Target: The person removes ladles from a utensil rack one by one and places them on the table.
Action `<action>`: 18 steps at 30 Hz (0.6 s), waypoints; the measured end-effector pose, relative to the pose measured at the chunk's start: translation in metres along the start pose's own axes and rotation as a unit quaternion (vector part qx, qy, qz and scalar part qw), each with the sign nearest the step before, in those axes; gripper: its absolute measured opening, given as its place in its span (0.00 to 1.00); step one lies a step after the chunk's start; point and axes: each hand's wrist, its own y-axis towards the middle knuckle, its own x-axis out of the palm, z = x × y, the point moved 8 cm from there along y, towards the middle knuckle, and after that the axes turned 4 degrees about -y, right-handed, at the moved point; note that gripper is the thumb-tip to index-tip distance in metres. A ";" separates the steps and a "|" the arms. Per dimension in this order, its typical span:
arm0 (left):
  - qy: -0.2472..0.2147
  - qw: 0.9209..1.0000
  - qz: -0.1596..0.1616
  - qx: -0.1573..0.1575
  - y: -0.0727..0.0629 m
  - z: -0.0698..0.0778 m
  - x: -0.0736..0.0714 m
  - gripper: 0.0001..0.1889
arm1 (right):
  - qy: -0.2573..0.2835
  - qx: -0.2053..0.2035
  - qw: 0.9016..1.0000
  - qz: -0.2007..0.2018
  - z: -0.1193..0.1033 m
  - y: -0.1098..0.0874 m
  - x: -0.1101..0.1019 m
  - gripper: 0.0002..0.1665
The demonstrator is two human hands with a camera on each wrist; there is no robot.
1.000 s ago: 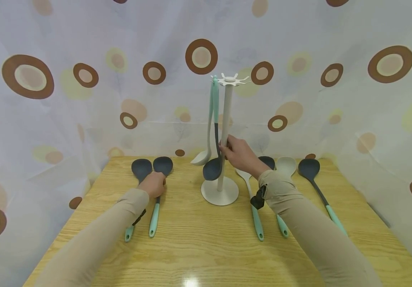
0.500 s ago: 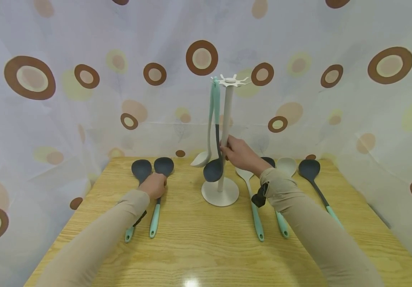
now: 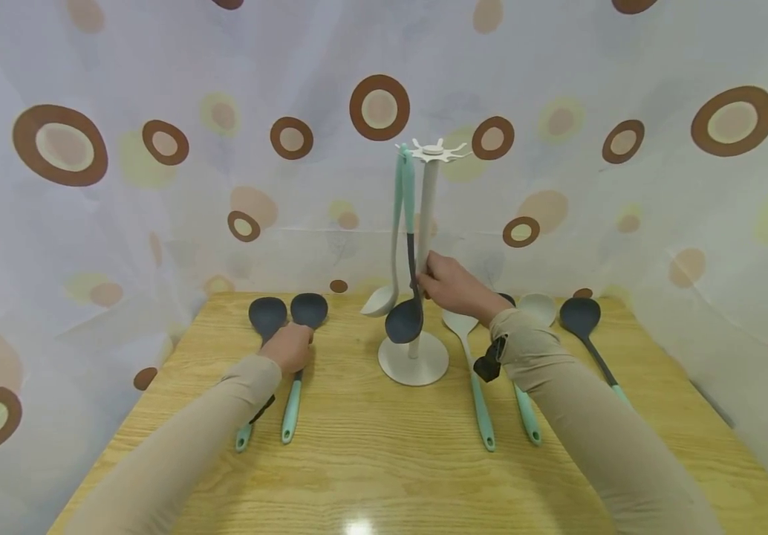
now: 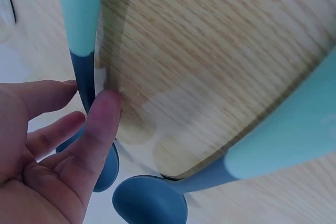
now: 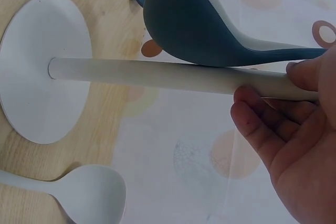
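Observation:
My left hand [image 3: 288,348] is over the right one of two dark spoons lying on the left of the table. In the left wrist view its thumb and fingers pinch the dark neck [image 4: 84,77] below the mint handle [image 4: 81,14]. My right hand [image 3: 454,284] grips the pole [image 5: 157,74] of a white utensil stand about halfway up. From the stand's notched top [image 3: 434,153] hang a dark ladle [image 3: 404,321] and a white ladle [image 3: 380,302], both with mint handles, on the left side. The dark ladle's bowl overlaps the pole in the right wrist view.
The other dark spoon [image 3: 267,315] lies just left of my left hand. Right of the stand's round base [image 3: 432,365] lie a white spoon [image 3: 460,322], another white utensil [image 3: 538,308], a partly hidden dark one and a dark utensil [image 3: 580,316]. A patterned curtain [image 3: 558,67] hangs behind.
The two hanging ladles have swung slightly to the right against the pole. Both hands stay at nearly the same places.

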 end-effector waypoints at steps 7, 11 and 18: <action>0.008 0.999 0.037 0.006 0.000 0.004 -0.006 0.06 | -0.012 -0.008 1.000 0.003 0.001 -0.003 -0.005 0.13; 0.006 0.998 0.067 0.019 0.000 0.013 -0.014 0.05 | -0.012 -0.006 1.000 0.002 0.001 -0.006 -0.008 0.12; -0.042 0.992 0.112 0.047 -0.005 0.054 -0.041 0.11 | 0.009 -0.004 1.000 -0.012 0.003 -0.008 -0.010 0.12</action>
